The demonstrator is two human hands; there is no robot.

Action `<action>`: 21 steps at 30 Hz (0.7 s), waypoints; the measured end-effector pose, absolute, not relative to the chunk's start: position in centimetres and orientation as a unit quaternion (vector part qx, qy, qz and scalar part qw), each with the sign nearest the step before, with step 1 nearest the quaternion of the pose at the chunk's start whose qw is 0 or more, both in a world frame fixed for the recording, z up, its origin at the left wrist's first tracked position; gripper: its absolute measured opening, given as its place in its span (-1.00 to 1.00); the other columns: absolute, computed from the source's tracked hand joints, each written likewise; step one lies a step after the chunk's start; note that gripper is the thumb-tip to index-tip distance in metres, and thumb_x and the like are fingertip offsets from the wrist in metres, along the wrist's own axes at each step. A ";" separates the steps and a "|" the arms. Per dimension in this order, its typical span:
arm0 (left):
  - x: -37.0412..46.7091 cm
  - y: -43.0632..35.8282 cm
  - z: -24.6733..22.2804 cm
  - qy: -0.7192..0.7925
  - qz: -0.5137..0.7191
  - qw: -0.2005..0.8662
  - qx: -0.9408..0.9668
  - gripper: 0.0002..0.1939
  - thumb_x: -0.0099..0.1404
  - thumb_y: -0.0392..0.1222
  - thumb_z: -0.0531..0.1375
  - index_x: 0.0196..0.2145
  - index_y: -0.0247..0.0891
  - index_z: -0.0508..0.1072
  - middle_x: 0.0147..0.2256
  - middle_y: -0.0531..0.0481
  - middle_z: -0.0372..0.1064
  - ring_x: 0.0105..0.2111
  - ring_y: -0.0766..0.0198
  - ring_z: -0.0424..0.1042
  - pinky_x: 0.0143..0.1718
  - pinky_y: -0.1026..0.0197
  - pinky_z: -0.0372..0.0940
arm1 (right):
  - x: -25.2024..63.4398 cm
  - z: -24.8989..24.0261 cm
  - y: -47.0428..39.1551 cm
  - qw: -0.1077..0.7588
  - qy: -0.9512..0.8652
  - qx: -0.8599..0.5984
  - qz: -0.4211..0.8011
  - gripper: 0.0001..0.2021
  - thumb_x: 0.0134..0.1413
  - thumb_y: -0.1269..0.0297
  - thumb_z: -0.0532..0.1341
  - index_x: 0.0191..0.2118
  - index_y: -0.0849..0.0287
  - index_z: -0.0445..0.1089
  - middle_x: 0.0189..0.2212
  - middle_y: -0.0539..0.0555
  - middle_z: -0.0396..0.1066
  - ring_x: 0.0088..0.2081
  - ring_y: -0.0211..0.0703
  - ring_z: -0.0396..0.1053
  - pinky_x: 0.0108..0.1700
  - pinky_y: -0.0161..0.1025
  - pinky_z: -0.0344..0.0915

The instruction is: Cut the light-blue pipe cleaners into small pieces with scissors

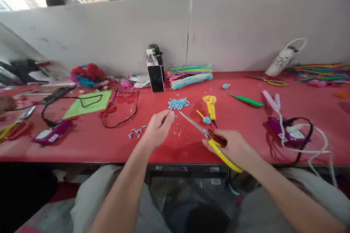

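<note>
Scissors point(197, 125) with yellow and red handles are in my right hand point(231, 145), its fingers around the handles. Their blades look nearly closed and point up and left, the tip close to my left hand point(161, 125). That hand is closed in a pinch; whatever lies between thumb and finger is too small to make out. Just beyond it is a pile of short light-blue pieces point(178, 103), and several loose blue pieces point(136, 131) lie to its left. A yellow hot glue gun point(210, 105) rests beyond the scissors, with a fuzzy blue ball point(207, 120) by it.
A phone point(156, 79) leans on bottles at the back, beside bundled pipe cleaners point(191, 76). Right are a green-handled tool point(247, 101), a pink device point(272, 101) and a purple power block point(290, 133) with cords. Left are green paper point(89, 103) and a black cable point(120, 122).
</note>
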State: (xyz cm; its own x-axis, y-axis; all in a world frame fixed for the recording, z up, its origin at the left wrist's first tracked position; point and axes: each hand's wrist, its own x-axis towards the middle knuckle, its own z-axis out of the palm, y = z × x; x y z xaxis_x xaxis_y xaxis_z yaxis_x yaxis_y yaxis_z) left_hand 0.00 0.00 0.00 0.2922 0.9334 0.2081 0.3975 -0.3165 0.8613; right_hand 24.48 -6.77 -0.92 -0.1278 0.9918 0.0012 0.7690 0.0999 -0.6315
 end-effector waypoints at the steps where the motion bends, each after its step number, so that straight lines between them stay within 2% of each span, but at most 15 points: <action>1: 0.1 0.0 0.0 0.462 0.376 0.357 0.720 -0.59 0.39 0.01 -0.06 -0.55 -0.26 0.09 -0.59 0.13 -0.01 -0.58 0.42 0.02 -0.52 0.26 -0.06 | 24.5 -1.1 -6.7 0.222 -0.709 -0.621 0.248 -0.65 -0.02 0.04 0.23 -0.56 0.16 0.14 -0.66 -0.12 0.04 -0.56 -0.35 -0.03 -0.53 -0.39 -0.09; 21: 0.4 -0.3 0.8 0.447 0.377 0.343 0.735 -0.60 0.39 0.00 -0.05 -0.54 -0.27 0.13 -0.59 0.12 0.00 -0.57 0.42 0.00 -0.52 0.27 -0.05 | 24.5 -1.1 -6.8 0.215 -0.722 -0.610 0.245 -0.67 -0.04 0.10 0.22 -0.60 0.15 0.11 -0.66 -0.12 0.00 -0.58 -0.35 -0.08 -0.56 -0.37 -0.08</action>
